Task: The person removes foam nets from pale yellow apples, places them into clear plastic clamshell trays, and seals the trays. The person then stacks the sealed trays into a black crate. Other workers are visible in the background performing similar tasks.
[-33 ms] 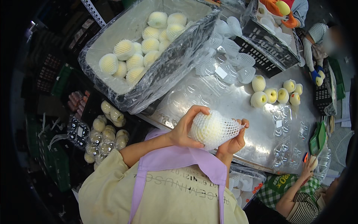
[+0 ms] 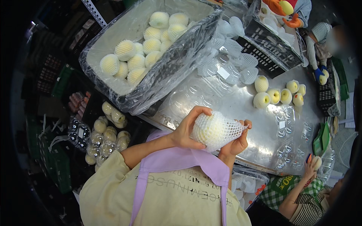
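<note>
Hands, two. Left hand (image 2: 184, 132): curled around the rounded body of the fruit, thumb and fingers on opposite sides. Right hand (image 2: 236, 145): fingers closed on the gathered tail of the net.
Fruit in hand, one: pale yellow fruit (image 2: 207, 132), inside one white foam net (image 2: 230, 130), held in front of the chest, above the near edge of the metal surface (image 2: 256, 137).
Netted fruit on the surface, seven: a left group of three (image 2: 261, 100) and, just beside it, a right group of four (image 2: 286, 96).
Netted fruit in the large bin (image 2: 92, 52), about fourteen in view; the heap overlaps, so the count is a fair estimate.
Surroundings: loose plastic liner (image 2: 166, 84) spilling over the bin's near side; empty foam nets (image 2: 249, 75) beyond the hands; clear trays (image 2: 286, 124) to the right; black crate (image 2: 264, 56) at the far edge; wrapped fruit packs (image 2: 109, 137) at left. The hands and held fruit hide part of the surface.
Orientation: long axis near level across the view, rounded end left, net tail pointing right and slightly away.
</note>
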The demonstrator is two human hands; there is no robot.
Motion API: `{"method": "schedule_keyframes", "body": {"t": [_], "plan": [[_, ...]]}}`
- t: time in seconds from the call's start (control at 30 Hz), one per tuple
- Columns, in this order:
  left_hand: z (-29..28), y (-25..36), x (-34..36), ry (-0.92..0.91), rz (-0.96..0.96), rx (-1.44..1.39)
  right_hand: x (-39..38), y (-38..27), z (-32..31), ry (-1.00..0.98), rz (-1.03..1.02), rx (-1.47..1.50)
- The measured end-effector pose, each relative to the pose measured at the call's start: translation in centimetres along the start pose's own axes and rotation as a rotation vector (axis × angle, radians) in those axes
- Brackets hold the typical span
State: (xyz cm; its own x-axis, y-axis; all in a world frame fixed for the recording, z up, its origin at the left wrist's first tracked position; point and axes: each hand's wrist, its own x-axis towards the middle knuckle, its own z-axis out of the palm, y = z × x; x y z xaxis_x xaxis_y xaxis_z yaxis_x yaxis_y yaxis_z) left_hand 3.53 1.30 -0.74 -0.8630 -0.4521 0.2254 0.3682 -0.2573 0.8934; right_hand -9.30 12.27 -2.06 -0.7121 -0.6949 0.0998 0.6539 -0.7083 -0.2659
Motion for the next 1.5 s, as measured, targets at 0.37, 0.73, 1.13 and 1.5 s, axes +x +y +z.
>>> {"method": "schedule_keyframes", "body": {"t": [0.37, 0.73, 1.13, 1.5], "plan": [[-0.2, -0.8, -0.3, 0.011, -0.302, -0.639, 0.3, -0.1, -0.3, 0.01, 0.069, 0.104], [-0.9, -2.7, -0.6, 0.058, -0.602, -1.036, 0.4, -0.9, 0.2, 0.069, -0.004, -0.027], [-1.3, -3.0, -0.3, 0.316, -0.579, -0.943, 1.7, -3.3, -1.7, 0.447, -0.198, -0.093], [-1.8, -1.9, -0.6, 0.148, -0.471, -0.709, 1.2, -8.2, -9.1, 0.347, -0.239, -2.198]]}}
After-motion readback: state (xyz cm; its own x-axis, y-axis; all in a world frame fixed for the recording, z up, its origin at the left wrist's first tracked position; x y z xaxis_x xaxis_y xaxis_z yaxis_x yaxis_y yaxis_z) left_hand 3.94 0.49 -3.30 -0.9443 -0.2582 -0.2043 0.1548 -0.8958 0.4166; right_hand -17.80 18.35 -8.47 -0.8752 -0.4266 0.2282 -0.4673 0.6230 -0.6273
